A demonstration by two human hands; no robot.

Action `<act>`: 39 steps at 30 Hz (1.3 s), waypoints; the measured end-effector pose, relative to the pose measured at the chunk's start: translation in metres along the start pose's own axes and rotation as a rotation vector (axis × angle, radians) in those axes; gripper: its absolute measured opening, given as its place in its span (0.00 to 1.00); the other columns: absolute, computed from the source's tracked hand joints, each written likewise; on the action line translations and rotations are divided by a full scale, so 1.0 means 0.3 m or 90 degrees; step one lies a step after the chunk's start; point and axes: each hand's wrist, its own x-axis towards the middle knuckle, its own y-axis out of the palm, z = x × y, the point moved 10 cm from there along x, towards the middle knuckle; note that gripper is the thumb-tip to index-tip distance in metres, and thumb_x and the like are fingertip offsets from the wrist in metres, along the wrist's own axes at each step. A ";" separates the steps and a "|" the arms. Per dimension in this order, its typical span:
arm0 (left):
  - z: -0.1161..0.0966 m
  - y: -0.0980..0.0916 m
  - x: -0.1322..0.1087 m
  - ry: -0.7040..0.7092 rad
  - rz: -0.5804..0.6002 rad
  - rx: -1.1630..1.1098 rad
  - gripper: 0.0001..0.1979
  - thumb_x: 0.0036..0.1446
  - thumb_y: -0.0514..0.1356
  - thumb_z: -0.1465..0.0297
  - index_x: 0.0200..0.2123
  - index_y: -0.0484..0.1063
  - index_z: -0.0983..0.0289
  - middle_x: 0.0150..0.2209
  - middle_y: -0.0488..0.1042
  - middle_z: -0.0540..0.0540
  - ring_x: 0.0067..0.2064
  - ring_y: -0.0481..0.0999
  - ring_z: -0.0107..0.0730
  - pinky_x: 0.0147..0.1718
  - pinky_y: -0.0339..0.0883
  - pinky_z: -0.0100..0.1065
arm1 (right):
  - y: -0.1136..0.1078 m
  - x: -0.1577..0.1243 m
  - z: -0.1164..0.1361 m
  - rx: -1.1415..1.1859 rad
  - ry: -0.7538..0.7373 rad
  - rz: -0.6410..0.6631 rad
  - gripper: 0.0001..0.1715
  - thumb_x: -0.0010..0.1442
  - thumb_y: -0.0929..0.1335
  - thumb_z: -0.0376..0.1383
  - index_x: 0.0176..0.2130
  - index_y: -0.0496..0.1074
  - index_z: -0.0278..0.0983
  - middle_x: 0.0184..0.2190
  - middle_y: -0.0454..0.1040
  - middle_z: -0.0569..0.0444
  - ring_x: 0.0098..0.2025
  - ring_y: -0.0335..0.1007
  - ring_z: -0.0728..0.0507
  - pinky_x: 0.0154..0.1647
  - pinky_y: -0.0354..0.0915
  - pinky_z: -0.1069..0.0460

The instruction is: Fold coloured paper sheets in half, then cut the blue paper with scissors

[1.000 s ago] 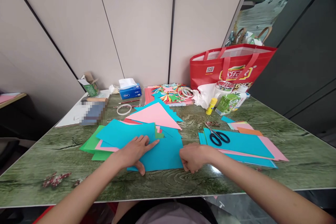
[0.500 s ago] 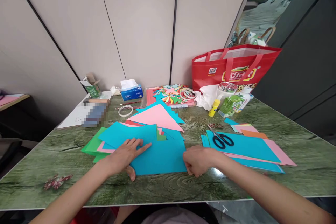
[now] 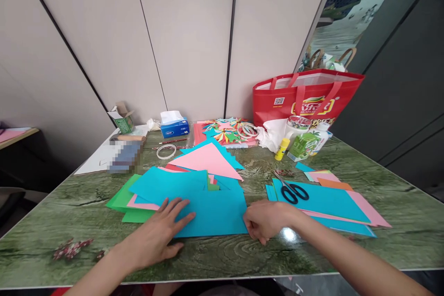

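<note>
A blue sheet of paper [image 3: 215, 215] lies in front of me on the green marble-patterned table. My left hand [image 3: 165, 227] rests on its left part, fingers spread and thumb on the table by the near edge. At the sheet's right edge my right hand [image 3: 265, 219] is closed, its fingers curled on the near right corner; the fingertips are partly hidden. Behind the sheet are more blue paper [image 3: 169, 180], green paper [image 3: 121, 196] and a pink paper triangle [image 3: 210, 159]. Black-handled scissors [image 3: 293, 193] lie on a stack of coloured paper [image 3: 333, 201] to the right.
Toward the back stand a blue tissue box [image 3: 174, 128], a yellow glue stick [image 3: 282, 149], a green carton [image 3: 305, 146] and a red bag [image 3: 277, 106]. A tape roll [image 3: 166, 151] lies left of the paper stars [image 3: 225, 127]. A small green box [image 3: 122, 120] is at the back left.
My left hand has slid back toward me and a little left, its fingers more spread. My right hand stays at the sheet's right edge. The view has tilted slightly upward.
</note>
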 end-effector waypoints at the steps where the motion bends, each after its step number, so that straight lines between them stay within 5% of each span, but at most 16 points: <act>1: -0.011 0.002 0.002 0.008 -0.005 0.007 0.31 0.51 0.57 0.72 0.59 0.54 0.56 0.61 0.53 0.62 0.60 0.52 0.57 0.52 0.53 0.57 | -0.002 -0.004 0.005 0.009 -0.009 -0.004 0.12 0.46 0.61 0.28 0.26 0.74 0.32 0.22 0.77 0.51 0.27 0.73 0.46 0.21 0.58 0.58; 10: -0.003 0.011 -0.002 0.049 -0.078 0.058 0.27 0.54 0.49 0.82 0.57 0.59 0.58 0.58 0.61 0.59 0.60 0.56 0.45 0.54 0.55 0.49 | 0.013 0.002 -0.020 0.235 -0.049 0.023 0.10 0.51 0.63 0.37 0.27 0.70 0.33 0.20 0.74 0.54 0.22 0.69 0.50 0.22 0.62 0.58; 18: 0.216 -0.092 -0.092 -0.058 -0.151 0.061 0.32 0.50 0.45 0.85 0.57 0.59 0.57 0.58 0.62 0.53 0.59 0.59 0.38 0.56 0.53 0.45 | -0.034 0.014 -0.085 0.324 -0.049 -0.046 0.08 0.50 0.63 0.34 0.27 0.69 0.33 0.21 0.73 0.54 0.22 0.68 0.51 0.22 0.63 0.58; 22: 0.339 -0.066 -0.149 -0.095 -0.149 0.130 0.33 0.45 0.45 0.87 0.53 0.65 0.57 0.55 0.65 0.54 0.61 0.54 0.41 0.58 0.42 0.54 | -0.123 0.005 -0.121 0.303 -0.047 -0.169 0.07 0.51 0.63 0.35 0.28 0.69 0.34 0.23 0.74 0.53 0.24 0.69 0.49 0.23 0.62 0.57; 25: 0.400 -0.070 -0.169 -0.148 -0.160 0.187 0.29 0.46 0.45 0.87 0.45 0.72 0.60 0.55 0.66 0.58 0.61 0.53 0.46 0.56 0.41 0.59 | -0.233 -0.009 -0.187 0.194 0.051 -0.363 0.05 0.51 0.64 0.33 0.29 0.70 0.36 0.25 0.74 0.54 0.27 0.69 0.48 0.27 0.60 0.56; 31: 0.316 -0.169 -0.070 -0.129 -0.246 0.112 0.20 0.48 0.50 0.80 0.42 0.73 0.63 0.52 0.69 0.60 0.56 0.62 0.49 0.53 0.52 0.55 | -0.355 -0.038 -0.234 0.043 0.240 -0.667 0.10 0.56 0.64 0.35 0.39 0.70 0.36 0.39 0.72 0.47 0.42 0.67 0.41 0.39 0.59 0.51; 36: 0.237 -0.239 0.085 -0.139 -0.370 -0.142 0.21 0.52 0.45 0.79 0.43 0.73 0.62 0.48 0.72 0.58 0.46 0.72 0.42 0.43 0.66 0.43 | -0.353 0.014 -0.212 0.019 0.243 -0.727 0.19 0.56 0.65 0.38 0.47 0.66 0.34 0.41 0.71 0.42 0.46 0.64 0.36 0.42 0.59 0.47; 39: 0.245 -0.225 0.177 -0.199 -0.396 -0.352 0.19 0.52 0.47 0.77 0.44 0.72 0.65 0.42 0.76 0.58 0.44 0.74 0.43 0.42 0.67 0.41 | -0.345 0.033 -0.215 0.050 0.227 -0.748 0.23 0.53 0.67 0.36 0.49 0.64 0.34 0.40 0.71 0.44 0.46 0.64 0.37 0.42 0.60 0.47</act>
